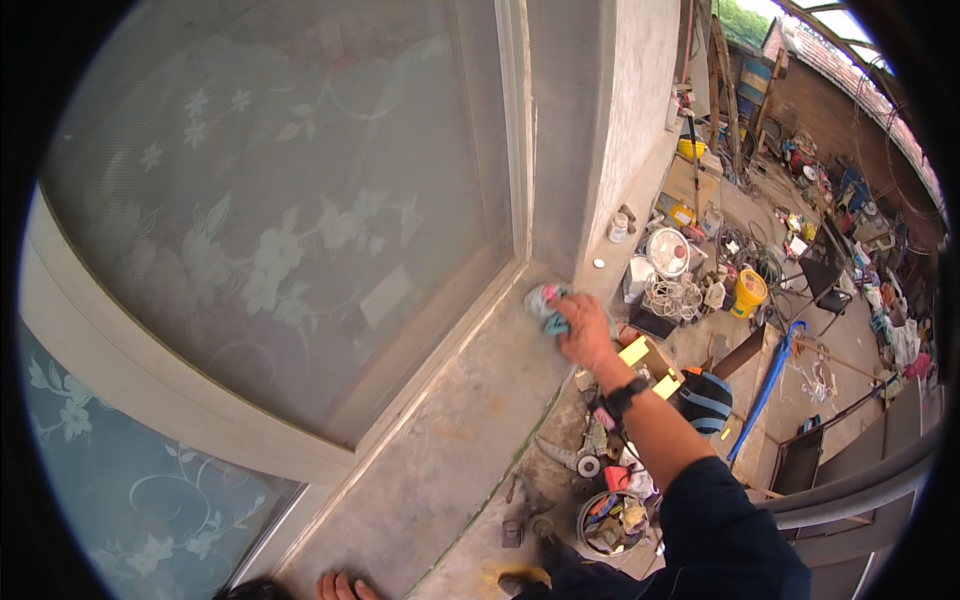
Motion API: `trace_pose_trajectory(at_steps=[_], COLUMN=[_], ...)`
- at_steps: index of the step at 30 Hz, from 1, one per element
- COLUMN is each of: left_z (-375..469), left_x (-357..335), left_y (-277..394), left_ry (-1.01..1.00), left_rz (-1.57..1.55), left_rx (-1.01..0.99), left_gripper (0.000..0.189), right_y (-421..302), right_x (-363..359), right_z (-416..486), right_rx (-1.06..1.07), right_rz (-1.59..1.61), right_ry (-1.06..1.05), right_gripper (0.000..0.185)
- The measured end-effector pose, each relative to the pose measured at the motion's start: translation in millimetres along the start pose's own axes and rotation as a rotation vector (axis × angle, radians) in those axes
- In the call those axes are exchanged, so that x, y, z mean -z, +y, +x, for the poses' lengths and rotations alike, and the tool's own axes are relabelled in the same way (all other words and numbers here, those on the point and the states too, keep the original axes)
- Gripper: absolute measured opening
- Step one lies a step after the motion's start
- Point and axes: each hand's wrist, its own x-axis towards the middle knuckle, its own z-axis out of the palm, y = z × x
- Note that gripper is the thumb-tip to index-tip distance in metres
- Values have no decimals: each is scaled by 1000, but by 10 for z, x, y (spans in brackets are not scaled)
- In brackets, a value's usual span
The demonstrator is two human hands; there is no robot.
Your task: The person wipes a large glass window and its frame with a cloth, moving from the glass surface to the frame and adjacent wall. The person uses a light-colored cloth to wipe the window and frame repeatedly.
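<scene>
My right hand [585, 330] presses a crumpled grey, pink and teal cloth [546, 304] onto the far end of a concrete window sill [465, 405], by the corner with the wall. A dark watch-like band is on that wrist. At the bottom edge, the fingertips of my left hand [345, 586] rest on the near part of the sill; the rest of that hand is out of view. Left of the sill stands a framed window with an insect screen [300, 247] over floral-patterned glass.
Below the sill lie a round container of odds and ends [616, 523], a black and blue bag [705, 401] and a blue umbrella [766, 390]. Farther off are a yellow bucket [748, 292], a white bucket [667, 252] and coiled cord [673, 298]. A small jar [618, 227] stands on the ledge beyond the wall corner.
</scene>
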Motion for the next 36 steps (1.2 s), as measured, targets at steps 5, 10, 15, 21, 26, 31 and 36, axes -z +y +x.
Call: trace_pose_trajectory(at_steps=[5, 10, 15, 21, 26, 31, 36], left_z=[-10, -11, -13, -6, -10, 13, 17], left_x=[-9, -9, -22, -17, -14, -12, -8], left_y=[-3, -6, -33, -29, -22, -25, -7], left_ry=[-5, -5, 0, -5, 10, 2, 15], left_rz=[0, 29, 49, 44, 53, 75, 75], left_rx=[9, 1, -24, -25, -32, -38, -50], left_gripper=[23, 22, 22, 22, 22, 22, 20], right_y=[-922, -2322, -2710, -2166, -1287, -1388, -2521], right_x=[70, 187, 206, 473, 440, 28, 84], right_z=[-745, -1725, -2234, -1745, -578, -716, -1795], right_rx=[274, 495, 675, 562, 250, 261, 733], right_rz=[281, 529, 821, 1147, 644, 203, 861], right_ry=[-179, -302, -735, -908, -188, -267, -543], right_gripper=[77, 64, 48, 55, 70, 75, 62])
